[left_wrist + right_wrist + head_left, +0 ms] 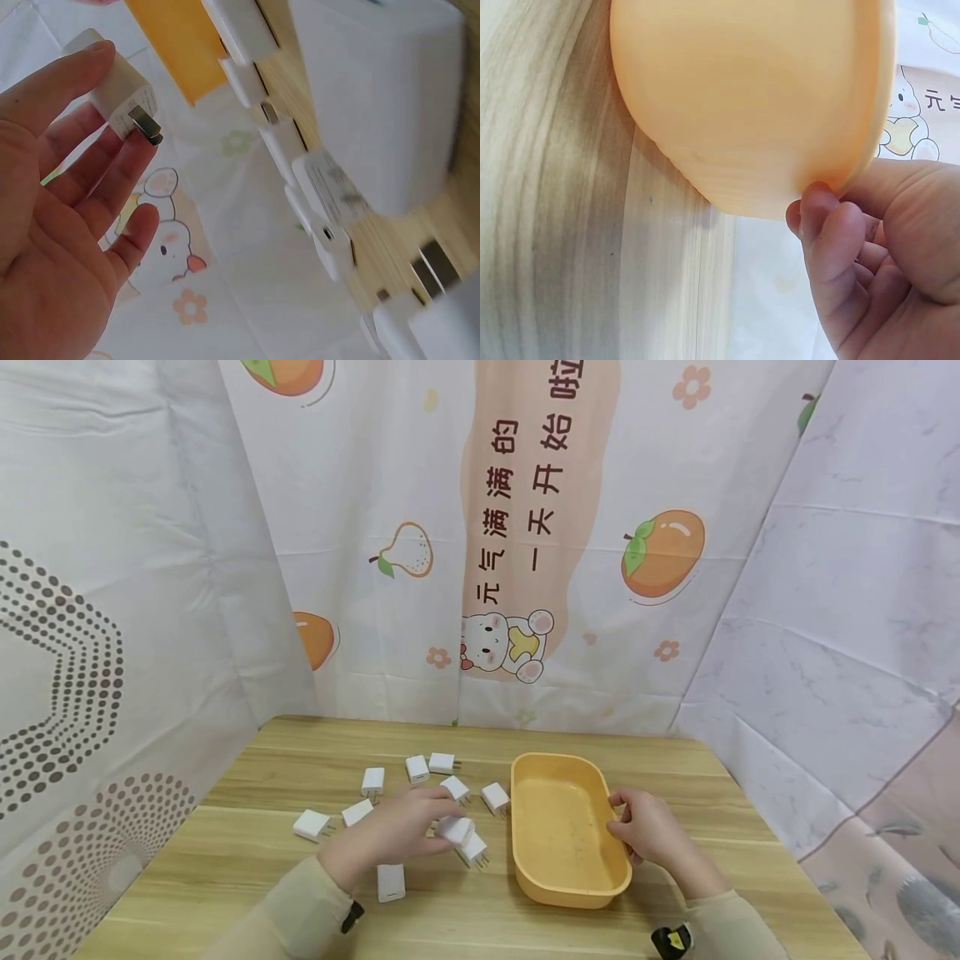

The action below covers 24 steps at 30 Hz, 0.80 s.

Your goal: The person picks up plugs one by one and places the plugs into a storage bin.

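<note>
Tabletop [735, 835] with wood grain bears a yellow tray [562, 827], which we judge light, slightly flexible plastic; the right hand [651, 828] pinches its right rim, a sound place to hold. Left of the tray, near other chargers [390, 882], the left hand [393, 827] pinches a white charger [118, 86] between thumb and fingers; we expect it light, stiff, rather slick, best taken by its sides, clear of the prongs [145, 124]
</note>
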Each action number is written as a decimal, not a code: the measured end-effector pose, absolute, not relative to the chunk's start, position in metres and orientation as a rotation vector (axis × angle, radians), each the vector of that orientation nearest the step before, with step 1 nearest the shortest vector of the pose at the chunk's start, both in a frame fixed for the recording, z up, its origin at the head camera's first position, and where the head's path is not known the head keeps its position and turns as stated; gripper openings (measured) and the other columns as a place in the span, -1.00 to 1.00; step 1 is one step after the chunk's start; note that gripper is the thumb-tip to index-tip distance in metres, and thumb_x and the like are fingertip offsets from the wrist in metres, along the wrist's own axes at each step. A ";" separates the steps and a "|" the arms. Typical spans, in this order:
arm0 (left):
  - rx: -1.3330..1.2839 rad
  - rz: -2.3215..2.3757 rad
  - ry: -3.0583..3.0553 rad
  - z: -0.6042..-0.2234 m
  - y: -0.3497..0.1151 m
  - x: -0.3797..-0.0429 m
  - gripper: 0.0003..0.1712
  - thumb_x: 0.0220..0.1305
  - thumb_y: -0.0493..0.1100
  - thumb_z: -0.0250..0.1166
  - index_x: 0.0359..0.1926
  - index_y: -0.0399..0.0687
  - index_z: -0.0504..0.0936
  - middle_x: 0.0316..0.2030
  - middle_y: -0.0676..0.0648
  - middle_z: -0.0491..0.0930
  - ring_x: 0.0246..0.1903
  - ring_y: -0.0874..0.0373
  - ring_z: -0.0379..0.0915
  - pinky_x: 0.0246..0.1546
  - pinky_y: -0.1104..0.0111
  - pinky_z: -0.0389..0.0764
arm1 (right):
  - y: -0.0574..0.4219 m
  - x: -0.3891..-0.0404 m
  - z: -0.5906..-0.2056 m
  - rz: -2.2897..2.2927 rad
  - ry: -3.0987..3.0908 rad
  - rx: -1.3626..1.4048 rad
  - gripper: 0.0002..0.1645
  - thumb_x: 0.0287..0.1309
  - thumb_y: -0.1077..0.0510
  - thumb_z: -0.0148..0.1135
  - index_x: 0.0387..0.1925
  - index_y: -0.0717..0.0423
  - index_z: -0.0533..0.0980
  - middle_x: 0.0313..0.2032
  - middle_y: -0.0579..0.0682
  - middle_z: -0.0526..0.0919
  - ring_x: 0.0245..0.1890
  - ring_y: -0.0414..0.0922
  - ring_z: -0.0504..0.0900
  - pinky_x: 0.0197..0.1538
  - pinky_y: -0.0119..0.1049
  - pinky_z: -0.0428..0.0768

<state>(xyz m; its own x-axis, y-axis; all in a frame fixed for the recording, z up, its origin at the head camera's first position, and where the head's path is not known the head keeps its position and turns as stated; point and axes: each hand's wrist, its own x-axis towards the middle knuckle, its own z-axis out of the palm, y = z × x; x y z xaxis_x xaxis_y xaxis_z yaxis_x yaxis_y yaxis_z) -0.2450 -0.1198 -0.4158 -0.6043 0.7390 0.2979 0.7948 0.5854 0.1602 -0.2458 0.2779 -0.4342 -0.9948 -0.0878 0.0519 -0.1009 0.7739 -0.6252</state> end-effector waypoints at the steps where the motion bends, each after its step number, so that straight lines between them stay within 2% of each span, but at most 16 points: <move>1: -1.288 -0.412 -2.610 -0.416 -0.117 -0.246 -0.57 0.22 0.02 0.51 0.09 0.03 0.72 -0.02 0.12 0.63 -0.06 0.29 0.55 0.04 0.09 0.54 | 0.278 -0.246 -0.434 1.040 -2.939 0.157 -0.59 0.15 0.37 0.35 0.05 0.38 0.52 -0.61 0.01 0.49 -0.81 -0.10 0.49 -0.71 -0.23 0.53; 9: -1.283 -0.383 -2.678 -0.412 -0.093 -0.249 -0.53 0.24 0.06 0.48 0.15 0.12 0.69 0.08 0.14 0.61 0.10 0.21 0.52 0.24 0.09 0.43 | 0.279 -0.246 -0.435 1.068 -2.938 0.157 -0.59 0.17 0.37 0.34 0.06 0.38 0.51 -0.61 0.01 0.49 -0.80 -0.09 0.50 -0.70 -0.22 0.53; 16: -1.283 -0.397 -2.682 -0.412 -0.072 -0.255 -0.53 0.23 0.09 0.48 0.14 0.12 0.69 0.06 0.15 0.60 0.00 0.28 0.52 0.09 0.25 0.51 | 0.280 -0.246 -0.436 1.075 -2.933 0.161 -0.58 0.16 0.36 0.35 0.07 0.38 0.51 -0.61 0.01 0.50 -0.79 -0.09 0.50 -0.70 -0.22 0.54; 19: -1.305 -0.383 -2.653 -0.412 -0.063 -0.256 -0.54 0.23 0.10 0.48 0.13 0.13 0.70 0.05 0.16 0.60 0.00 0.30 0.51 0.12 0.26 0.47 | 0.280 -0.246 -0.436 1.082 -2.927 0.162 -0.57 0.16 0.36 0.36 0.07 0.38 0.52 -0.62 0.01 0.50 -0.79 -0.09 0.50 -0.70 -0.22 0.54; 24: -1.339 -0.358 -2.595 -0.409 -0.049 -0.255 -0.56 0.24 0.13 0.47 0.10 0.13 0.71 -0.02 0.17 0.61 -0.07 0.34 0.51 0.04 0.31 0.46 | 0.281 -0.246 -0.436 1.080 -2.917 0.172 -0.57 0.15 0.36 0.36 0.06 0.39 0.52 -0.62 -0.01 0.50 -0.80 -0.10 0.49 -0.70 -0.22 0.54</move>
